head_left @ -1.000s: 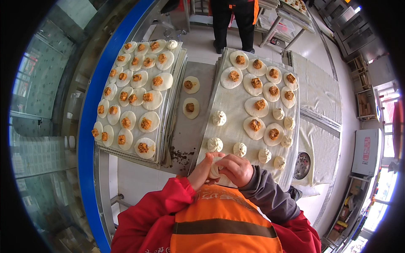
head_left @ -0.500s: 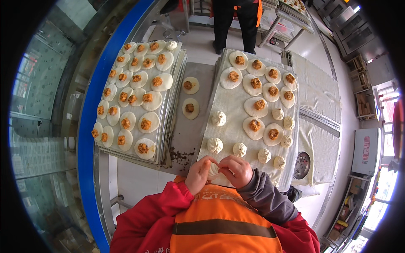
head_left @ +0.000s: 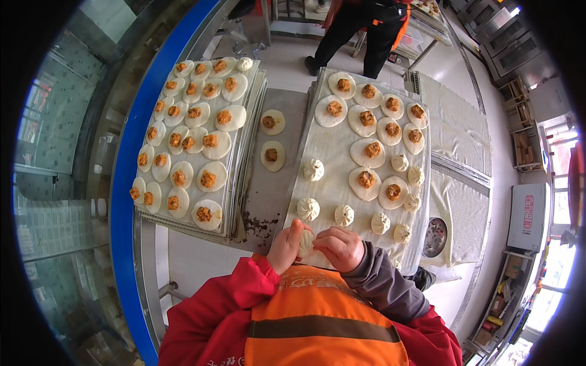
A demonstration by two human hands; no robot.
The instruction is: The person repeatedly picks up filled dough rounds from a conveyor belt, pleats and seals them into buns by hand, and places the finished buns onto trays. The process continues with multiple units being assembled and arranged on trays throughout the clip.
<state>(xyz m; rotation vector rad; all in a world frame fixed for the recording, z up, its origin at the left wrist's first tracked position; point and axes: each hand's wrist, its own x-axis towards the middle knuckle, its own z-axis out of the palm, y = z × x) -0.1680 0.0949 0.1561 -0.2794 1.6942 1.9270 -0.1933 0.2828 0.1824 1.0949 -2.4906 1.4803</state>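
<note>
A pleated bun (head_left: pixel 306 244) of pale dough sits between my hands, close in front of my orange apron. My left hand (head_left: pixel 284 246) is wrapped round its left side, thumb up along the dough. With bent fingers pressed together, my right hand (head_left: pixel 339 248) pinches the bun's right edge. Just beyond them lies a cloth-lined tray (head_left: pixel 329 189) with several closed buns, such as one pleated bun (head_left: pixel 308 209) by my left fingertips. Farther up that tray are flat dough rounds (head_left: pixel 367 179) topped with orange-brown filling.
On the left, a stacked tray (head_left: pixel 235 195) carries rows of filled dough rounds. Two more dough rounds (head_left: pixel 273 156) lie on the grey surface between the trays. Cloth-covered trays (head_left: pixel 458 140) and a round dark pan (head_left: pixel 435 236) are at right. Another person (head_left: pixel 360 36) stands beyond.
The bun in my hands shows more of its pleated side now, and my right fingers have shifted slightly down its edge. The person beyond has stepped into a wider stance.
</note>
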